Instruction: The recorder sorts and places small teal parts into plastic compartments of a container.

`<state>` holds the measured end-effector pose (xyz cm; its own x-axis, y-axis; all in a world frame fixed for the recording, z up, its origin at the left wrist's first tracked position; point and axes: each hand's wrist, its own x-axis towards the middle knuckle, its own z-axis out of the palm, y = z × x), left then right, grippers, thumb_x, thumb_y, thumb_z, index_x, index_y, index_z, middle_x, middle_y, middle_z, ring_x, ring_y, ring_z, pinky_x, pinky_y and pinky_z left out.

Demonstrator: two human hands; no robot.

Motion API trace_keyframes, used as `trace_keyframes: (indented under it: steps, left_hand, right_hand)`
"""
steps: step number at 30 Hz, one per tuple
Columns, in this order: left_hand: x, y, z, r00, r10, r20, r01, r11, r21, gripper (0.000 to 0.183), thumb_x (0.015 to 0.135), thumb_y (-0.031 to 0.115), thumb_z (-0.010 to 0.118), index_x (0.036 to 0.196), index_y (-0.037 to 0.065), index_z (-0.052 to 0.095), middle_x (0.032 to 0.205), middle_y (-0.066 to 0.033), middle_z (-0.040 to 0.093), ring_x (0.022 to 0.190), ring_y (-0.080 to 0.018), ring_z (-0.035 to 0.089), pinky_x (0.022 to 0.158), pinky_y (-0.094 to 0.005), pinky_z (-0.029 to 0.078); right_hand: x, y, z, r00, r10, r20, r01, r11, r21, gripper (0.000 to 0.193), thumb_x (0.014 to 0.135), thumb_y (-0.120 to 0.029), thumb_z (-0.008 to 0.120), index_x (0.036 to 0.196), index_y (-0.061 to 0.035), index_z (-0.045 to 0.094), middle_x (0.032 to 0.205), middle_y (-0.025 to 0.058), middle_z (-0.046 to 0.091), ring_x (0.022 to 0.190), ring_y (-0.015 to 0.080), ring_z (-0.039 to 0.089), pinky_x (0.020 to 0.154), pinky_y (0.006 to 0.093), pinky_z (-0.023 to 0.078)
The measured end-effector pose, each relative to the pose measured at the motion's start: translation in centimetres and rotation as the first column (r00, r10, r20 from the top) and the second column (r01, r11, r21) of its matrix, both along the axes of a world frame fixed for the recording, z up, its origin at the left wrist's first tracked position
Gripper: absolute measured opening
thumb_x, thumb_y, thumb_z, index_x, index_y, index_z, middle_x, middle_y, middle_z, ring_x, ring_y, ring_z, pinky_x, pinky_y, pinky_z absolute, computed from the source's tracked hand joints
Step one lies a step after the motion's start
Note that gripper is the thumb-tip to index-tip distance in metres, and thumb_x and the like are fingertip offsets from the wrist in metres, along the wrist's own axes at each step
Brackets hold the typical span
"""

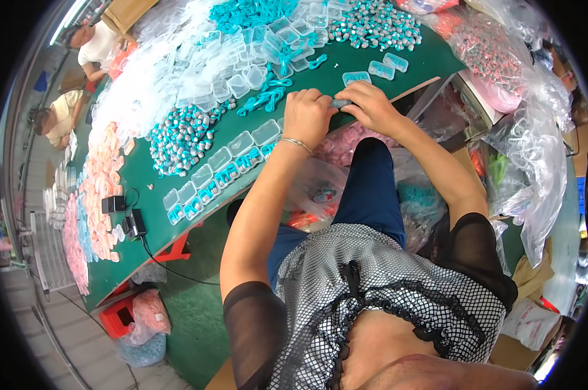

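Close to the table's front edge, my left hand [307,118] and my right hand [374,108] meet with bent fingers. Both pinch a small grey piece [340,103] between them; its exact kind is mostly covered by the fingers. Just beyond my right hand lies a closed clear plastic case [356,78] with teal contents, and two more lie to its right. Left of my hands, a row of open clear cases [227,174] runs along the edge, holding teal pieces. Bundled teal cords [266,99] lie beyond my left hand.
Heaps of grey-and-teal pieces [182,140], empty clear cases [225,62] and peach-coloured items [102,175] cover the green table [147,244]. A black adapter [134,223] trails a cable over the edge. Bagged red-and-grey parts [489,52] stand right. Two people sit at far left.
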<state>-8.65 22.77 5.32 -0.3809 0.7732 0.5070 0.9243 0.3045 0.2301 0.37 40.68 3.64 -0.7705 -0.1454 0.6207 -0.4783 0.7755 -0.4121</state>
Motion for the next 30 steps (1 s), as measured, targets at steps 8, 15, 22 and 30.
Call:
trace_keyframes:
  steps: [8,15,22,30]
  left_hand:
    - [0.2,-3.8,2.2,0.978,0.198,0.057,-0.204,0.973,0.106,0.037,0.071,0.033,0.074,0.102,0.014,0.068,0.102,-0.0084,0.061,0.100,-0.0277,0.055,0.083,-0.0408,0.039]
    - [2.4,-8.2,2.0,0.971,0.224,0.082,-0.204,0.959,-0.197,0.050,0.064,0.037,0.078,0.105,0.011,0.067,0.107,-0.0080,0.058,0.106,-0.0277,0.050,0.088,-0.0464,0.034]
    - [2.6,-8.0,0.6,0.968,0.239,0.077,-0.226,0.964,-0.141,0.043,0.065,0.030,0.078,0.101,0.010,0.067,0.105,-0.0066,0.058,0.104,-0.0265,0.051,0.087,-0.0467,0.034]
    - [3.0,-7.6,0.0,0.965,0.258,0.047,-0.255,0.964,-0.072,0.041,0.066,0.030,0.078,0.101,0.011,0.067,0.102,-0.0057,0.060,0.102,-0.0261,0.052,0.085,-0.0451,0.033]
  right_hand:
    - [-1.4,1.5,0.1,0.984,-0.115,-0.133,0.140,0.970,0.198,0.032,0.071,-0.010,0.070,0.101,-0.0076,0.061,0.097,0.0086,0.059,0.092,0.0296,0.057,0.078,0.0393,0.044]
    - [-0.4,0.2,2.5,0.965,-0.241,-0.101,0.261,0.918,0.299,0.030,0.074,-0.012,0.065,0.104,-0.0111,0.063,0.102,0.0051,0.058,0.101,0.0252,0.053,0.086,0.0402,0.038]
    - [0.7,-5.5,0.5,0.991,-0.069,0.116,0.059,0.994,0.093,0.024,0.079,-0.006,0.058,0.102,-0.0080,0.065,0.096,0.0058,0.060,0.098,0.0240,0.055,0.088,0.0387,0.036]
    - [2.2,-7.2,-0.5,0.983,-0.160,-0.089,0.181,0.922,0.343,0.037,0.076,-0.006,0.058,0.114,-0.0082,0.061,0.101,0.0051,0.059,0.097,0.0222,0.055,0.091,0.0434,0.035]
